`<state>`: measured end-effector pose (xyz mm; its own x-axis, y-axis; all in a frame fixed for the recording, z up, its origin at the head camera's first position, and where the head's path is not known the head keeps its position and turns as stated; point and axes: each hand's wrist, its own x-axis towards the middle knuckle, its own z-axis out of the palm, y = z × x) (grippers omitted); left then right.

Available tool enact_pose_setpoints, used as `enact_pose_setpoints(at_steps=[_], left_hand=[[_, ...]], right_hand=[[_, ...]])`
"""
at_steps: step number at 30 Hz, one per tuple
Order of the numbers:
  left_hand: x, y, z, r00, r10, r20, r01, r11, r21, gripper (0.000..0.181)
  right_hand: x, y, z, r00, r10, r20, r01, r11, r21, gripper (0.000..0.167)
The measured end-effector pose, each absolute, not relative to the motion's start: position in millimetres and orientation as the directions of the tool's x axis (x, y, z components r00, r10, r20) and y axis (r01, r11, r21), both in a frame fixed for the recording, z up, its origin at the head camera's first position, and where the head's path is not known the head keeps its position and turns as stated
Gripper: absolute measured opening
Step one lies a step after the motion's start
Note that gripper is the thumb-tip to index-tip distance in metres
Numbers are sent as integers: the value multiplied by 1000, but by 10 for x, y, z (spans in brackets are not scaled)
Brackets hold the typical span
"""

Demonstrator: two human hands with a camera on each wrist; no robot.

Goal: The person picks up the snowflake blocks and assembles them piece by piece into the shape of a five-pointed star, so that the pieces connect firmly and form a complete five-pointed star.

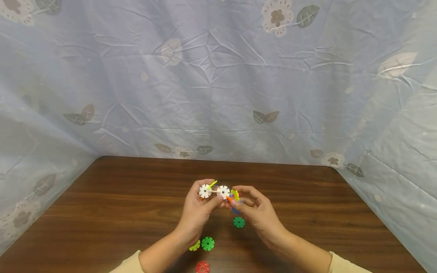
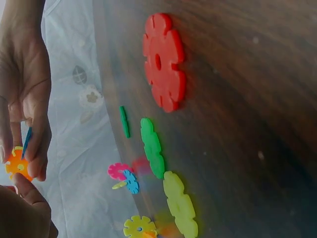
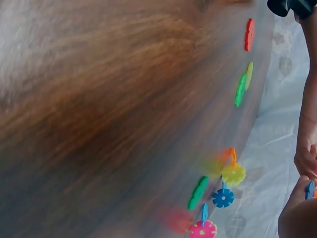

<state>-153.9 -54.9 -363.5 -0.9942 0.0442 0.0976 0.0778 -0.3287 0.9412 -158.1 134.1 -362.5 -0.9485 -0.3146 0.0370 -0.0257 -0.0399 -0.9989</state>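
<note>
Between the two hands is a joined cluster of notched plastic discs. The left hand (image 1: 192, 214) grips its left part, thumb against a white disc (image 1: 223, 192); another white disc (image 1: 205, 191) stands beside it, with a lime piece (image 1: 212, 184) behind. At the cluster's right side, the right hand (image 1: 268, 218) pinches an orange piece (image 1: 228, 198) between thumb and fingers, near a yellow disc (image 1: 235, 195) and blue ones. In the left wrist view an orange disc (image 2: 19, 164) and a blue one (image 2: 26, 141) show at the fingertips.
On the wooden table (image 1: 136, 197) lie a green disc (image 1: 239, 222), another green disc (image 1: 208, 243), a yellow disc (image 1: 194, 246) partly hidden by the left arm, and a red disc (image 1: 203, 267). Patterned cloth (image 1: 218, 94) hangs behind the table and at its sides.
</note>
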Motion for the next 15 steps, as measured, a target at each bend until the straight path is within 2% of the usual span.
enact_pose_setpoints(at_steps=[8, 15], left_hand=[[-1534, -522, -3647, -986, 2, 165, 156, -316, 936, 51], [-1510, -562, -3644, -979, 56, 193, 172, -270, 947, 57]], right_hand=[[-1561, 1256, -3642, -969, -232, 81, -73, -42, -996, 44], [-1562, 1235, -3660, -964, -254, 84, -84, -13, -996, 49]])
